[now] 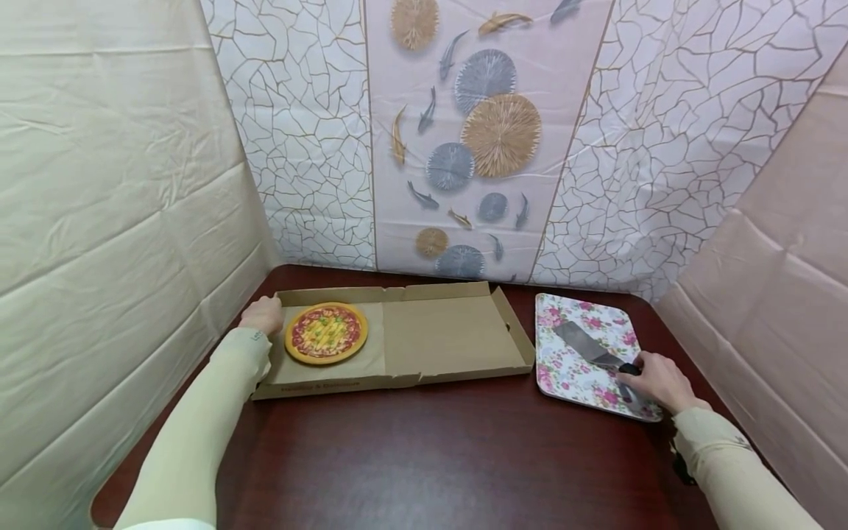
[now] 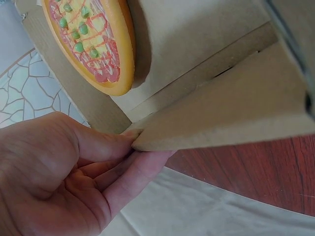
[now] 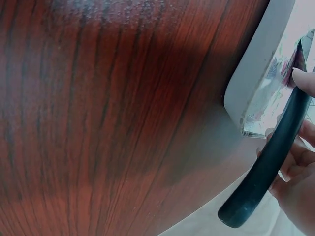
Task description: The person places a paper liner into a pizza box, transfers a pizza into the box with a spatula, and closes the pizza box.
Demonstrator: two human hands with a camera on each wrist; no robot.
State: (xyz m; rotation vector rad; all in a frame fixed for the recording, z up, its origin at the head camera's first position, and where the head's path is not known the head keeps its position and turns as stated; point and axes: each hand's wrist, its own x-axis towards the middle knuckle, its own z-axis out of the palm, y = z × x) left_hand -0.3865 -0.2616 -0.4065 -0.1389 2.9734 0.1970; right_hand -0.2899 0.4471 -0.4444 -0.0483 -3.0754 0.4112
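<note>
My left hand (image 1: 263, 315) is at the left end of an open cardboard pizza box (image 1: 450, 335), and in the left wrist view its thumb and fingers pinch the edge of the box wall (image 2: 211, 108). A round pizza (image 1: 326, 333) with a yellow crust lies inside the left half of the box. On the far side of the table, my right hand (image 1: 665, 381) grips a spatula (image 1: 583, 343) with a metal blade. Its black handle (image 3: 266, 167) sticks out past the fingers in the right wrist view. The blade is over a flowered tray (image 1: 563, 379).
A dark red wooden table (image 1: 411, 456) extends in front of the box. Beige cloth walls (image 1: 119, 221) stand at both sides, and a patterned cloth (image 1: 318, 162) hangs behind. The tray is just right of the box's raised right flap.
</note>
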